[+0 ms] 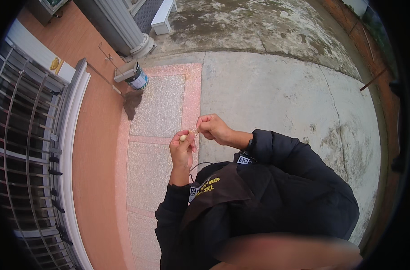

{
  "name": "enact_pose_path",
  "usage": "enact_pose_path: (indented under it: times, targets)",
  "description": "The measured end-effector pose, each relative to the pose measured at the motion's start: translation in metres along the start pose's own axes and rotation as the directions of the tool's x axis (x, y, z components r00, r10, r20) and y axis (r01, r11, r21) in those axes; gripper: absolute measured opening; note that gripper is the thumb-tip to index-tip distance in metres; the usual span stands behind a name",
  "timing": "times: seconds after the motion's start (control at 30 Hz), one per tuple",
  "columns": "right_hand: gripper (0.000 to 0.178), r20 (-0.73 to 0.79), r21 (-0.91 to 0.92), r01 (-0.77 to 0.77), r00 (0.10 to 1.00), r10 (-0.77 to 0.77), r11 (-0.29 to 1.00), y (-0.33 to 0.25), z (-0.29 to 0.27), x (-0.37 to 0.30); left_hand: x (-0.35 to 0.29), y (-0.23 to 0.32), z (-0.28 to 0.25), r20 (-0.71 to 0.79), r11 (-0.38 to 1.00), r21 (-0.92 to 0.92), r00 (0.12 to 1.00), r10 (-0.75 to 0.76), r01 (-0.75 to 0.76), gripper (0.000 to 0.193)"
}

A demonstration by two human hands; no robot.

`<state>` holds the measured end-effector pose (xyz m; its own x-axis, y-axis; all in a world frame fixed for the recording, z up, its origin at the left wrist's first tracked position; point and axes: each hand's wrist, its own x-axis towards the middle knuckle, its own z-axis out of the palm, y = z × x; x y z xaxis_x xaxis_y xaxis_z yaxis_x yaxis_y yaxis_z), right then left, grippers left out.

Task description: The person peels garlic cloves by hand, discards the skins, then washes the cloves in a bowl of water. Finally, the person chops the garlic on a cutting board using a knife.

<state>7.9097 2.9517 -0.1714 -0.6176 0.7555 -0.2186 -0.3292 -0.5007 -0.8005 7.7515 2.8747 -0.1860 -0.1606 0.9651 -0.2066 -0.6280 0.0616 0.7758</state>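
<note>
Both hands are held close together in front of my dark jacket, above the border of the paving. Closed fingers of my left hand (pixel 183 147) grip a small, pale yellowish, rounded thing (pixel 183 138) whose kind is too small to tell. My right hand (pixel 213 129) is closed in a pinch just to the right, its fingertips at the left hand's fingertips. A tiny pale bit (pixel 195 132) shows between the two hands. What the right fingers hold, if anything, is hidden.
At the far left stand a paint bucket (pixel 139 81) with a dustpan (pixel 126 71) at it and a dark broom (pixel 132 103). A column (pixel 132 31) and a white bench (pixel 163 18) are beyond. Barred windows (pixel 29 148) line the left side.
</note>
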Motion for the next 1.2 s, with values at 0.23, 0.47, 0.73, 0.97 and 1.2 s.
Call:
enact_pose_path:
  times: [0.23, 0.47, 0.73, 0.97, 1.2]
  targets:
    - [0.007, 0.048, -0.037, 0.0, 0.999, 0.002, 0.999, -0.005, 0.0, -0.003, -0.005, 0.007, 0.006, 0.013, 0.999, -0.029, 1.0, -0.015, 0.015, 0.022]
    - [0.007, 0.086, -0.053, 0.017, 0.996, -0.012, 0.998, -0.01, 0.0, -0.004, -0.005, 0.008, 0.007, -0.076, 1.0, -0.011, 0.997, 0.026, -0.027, 0.021]
    - [0.005, 0.126, 0.002, -0.083, 0.989, 0.082, 0.997, -0.013, -0.005, 0.0, 0.002, 0.007, 0.001, -0.043, 0.99, -0.004, 0.989, 0.141, -0.141, 0.019]
    - [0.009, 0.145, -0.008, -0.277, 0.95, 0.275, 0.961, -0.018, 0.007, -0.002, 0.003, 0.007, 0.004, 0.009, 0.979, 0.025, 0.979, 0.204, -0.205, 0.016]
    - [0.013, 0.182, -0.063, -0.242, 0.951, 0.249, 0.968, -0.01, 0.004, 0.0, 0.002, 0.007, 0.008, 0.031, 0.956, 0.102, 0.961, 0.275, -0.277, 0.015]
